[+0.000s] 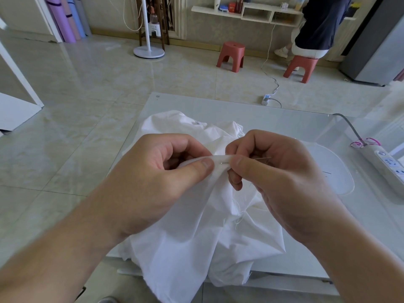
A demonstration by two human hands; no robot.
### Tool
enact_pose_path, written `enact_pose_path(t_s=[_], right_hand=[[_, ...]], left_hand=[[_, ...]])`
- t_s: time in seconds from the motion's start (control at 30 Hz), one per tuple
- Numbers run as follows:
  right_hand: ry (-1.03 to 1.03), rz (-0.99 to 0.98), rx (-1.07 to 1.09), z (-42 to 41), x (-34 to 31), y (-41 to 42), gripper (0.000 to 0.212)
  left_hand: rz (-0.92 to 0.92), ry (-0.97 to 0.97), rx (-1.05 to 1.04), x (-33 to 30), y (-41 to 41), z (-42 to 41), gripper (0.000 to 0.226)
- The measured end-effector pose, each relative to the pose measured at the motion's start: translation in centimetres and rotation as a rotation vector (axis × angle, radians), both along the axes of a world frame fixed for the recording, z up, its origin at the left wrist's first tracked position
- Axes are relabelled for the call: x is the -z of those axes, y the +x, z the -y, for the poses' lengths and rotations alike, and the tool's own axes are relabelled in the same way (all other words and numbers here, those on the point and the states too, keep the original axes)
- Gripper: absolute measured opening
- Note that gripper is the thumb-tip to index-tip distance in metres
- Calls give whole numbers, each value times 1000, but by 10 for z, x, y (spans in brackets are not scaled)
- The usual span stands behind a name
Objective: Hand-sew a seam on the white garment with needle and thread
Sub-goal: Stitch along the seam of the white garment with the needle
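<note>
Thin matt white cloth garment [196,237], slim shiny metal needle [262,158], over glossy glass table [284,119].

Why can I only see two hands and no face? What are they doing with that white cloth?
There is just one picture, taken by a camera worn on the person's head. It looks forward and down, so you see what that person sees: their own arms and hands, not their face.

The left hand pinches a fold of the white garment and holds it up. The right hand pinches a thin needle right beside that fold. A fine white thread hangs down below. The person is sewing.

The garment lies bunched on a glass table. A white power strip lies at the table's right edge. Further back on the floor stand two red stools, and another person sits on one of them.
</note>
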State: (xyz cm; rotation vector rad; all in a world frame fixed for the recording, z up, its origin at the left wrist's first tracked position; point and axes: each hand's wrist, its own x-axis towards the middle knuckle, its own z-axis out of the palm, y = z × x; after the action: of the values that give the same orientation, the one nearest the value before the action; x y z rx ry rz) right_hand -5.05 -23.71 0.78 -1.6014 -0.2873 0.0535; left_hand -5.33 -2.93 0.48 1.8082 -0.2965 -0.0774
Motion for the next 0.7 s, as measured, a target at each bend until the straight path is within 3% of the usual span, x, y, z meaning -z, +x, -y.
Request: enact_pose_path(t_s=[0.37, 0.7], right_hand=[[178, -122, -106, 5, 1, 5, 6], [276, -207, -175, 3, 3, 7, 16]], left_hand=[[25, 14, -18, 2, 1, -1, 12], [21, -13, 8, 2, 0, -1, 13]])
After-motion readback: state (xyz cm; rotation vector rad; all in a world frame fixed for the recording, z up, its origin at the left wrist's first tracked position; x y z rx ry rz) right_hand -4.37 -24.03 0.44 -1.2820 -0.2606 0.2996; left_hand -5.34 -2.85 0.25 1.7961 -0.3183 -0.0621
